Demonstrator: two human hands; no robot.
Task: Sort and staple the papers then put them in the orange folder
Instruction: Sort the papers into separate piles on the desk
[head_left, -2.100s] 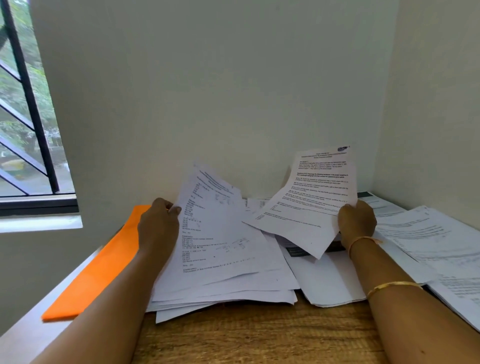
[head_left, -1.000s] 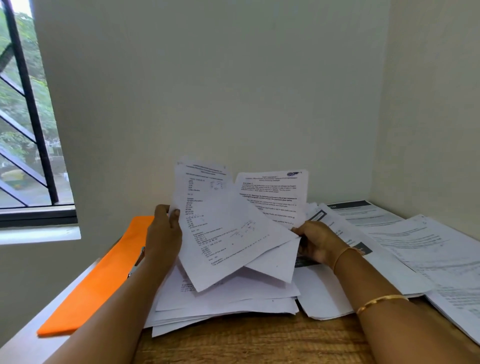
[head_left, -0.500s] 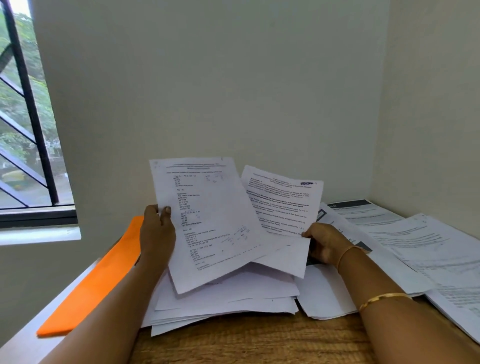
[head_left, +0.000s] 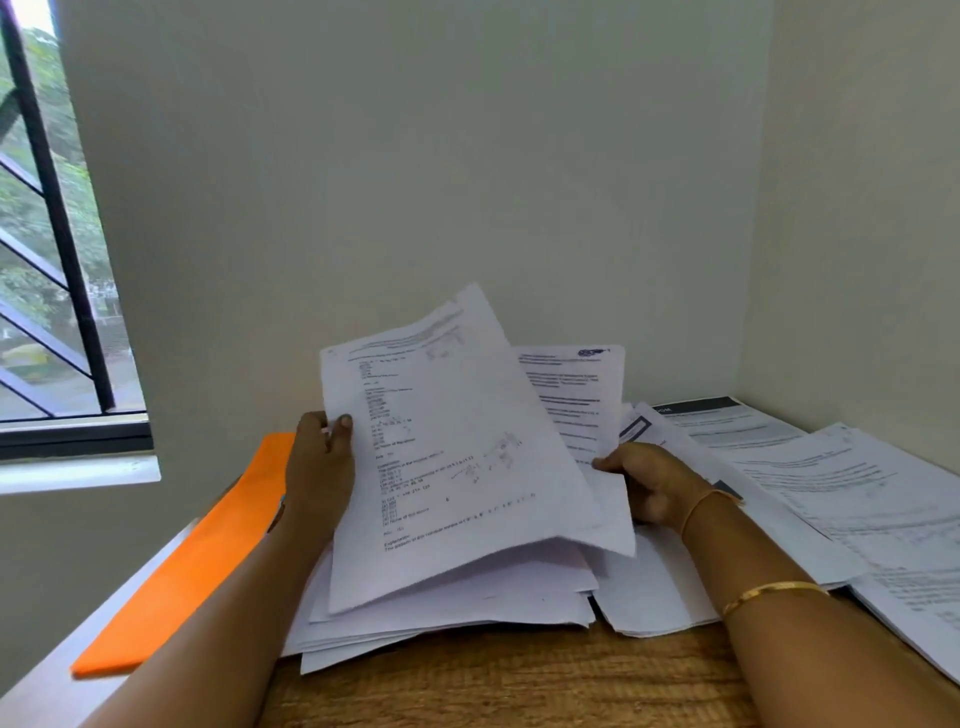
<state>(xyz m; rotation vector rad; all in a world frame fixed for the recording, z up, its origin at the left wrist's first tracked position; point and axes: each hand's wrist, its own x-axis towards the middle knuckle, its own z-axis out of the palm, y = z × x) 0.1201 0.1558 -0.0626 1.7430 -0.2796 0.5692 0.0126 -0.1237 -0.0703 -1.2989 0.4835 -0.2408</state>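
Above the pile (head_left: 457, 616), left hand (head_left: 319, 480) grips front sheet (head_left: 457, 467) — right hand (head_left: 649, 486) pinches rear sheet (head_left: 574, 397).

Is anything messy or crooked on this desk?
Yes. The pile is fanned out, edges not lined up, and loose papers lie at angles on the right. The left hand holds a tilted bundle with splayed pages; the right hand grips a sheet behind it. The folder looks fine.
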